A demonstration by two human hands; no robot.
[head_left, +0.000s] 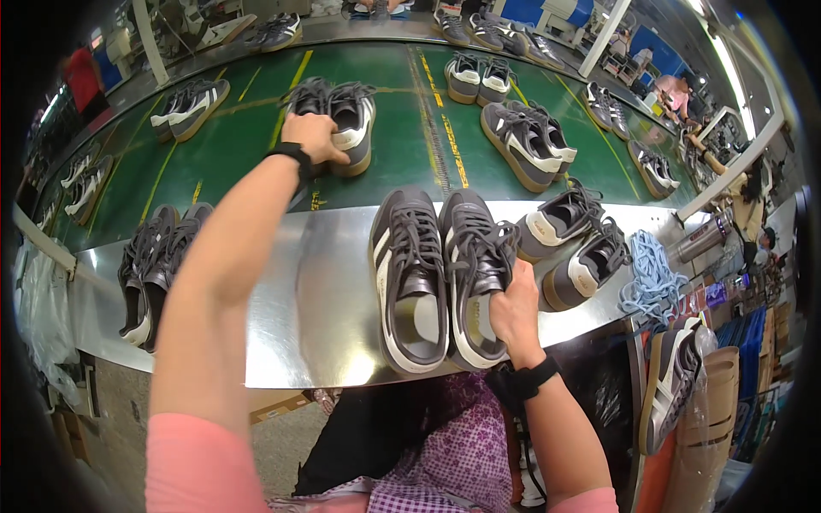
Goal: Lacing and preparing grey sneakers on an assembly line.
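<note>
My left hand (313, 138) reaches onto the green conveyor belt (393, 145), its fingers closed round the heel end of a dark grey and white sneaker. The mate of that sneaker (363, 141) stands beside it, touching my thumb. Nearer to me, a pair of dark sneakers with white stripes lies side by side on the metal ledge, toes pointing away: a left sneaker (399, 244) and a right sneaker (469, 231). My right hand (516, 315) is closed on the outer side of the right sneaker; its fingertips are partly hidden.
Another sneaker pair (573, 248) sits right of my right hand, beside a bundle of light blue laces (652, 278). One more pair (158, 265) lies at the ledge's left end. Several pairs stand along the belt. Metal posts (735, 167) rise at the belt's sides.
</note>
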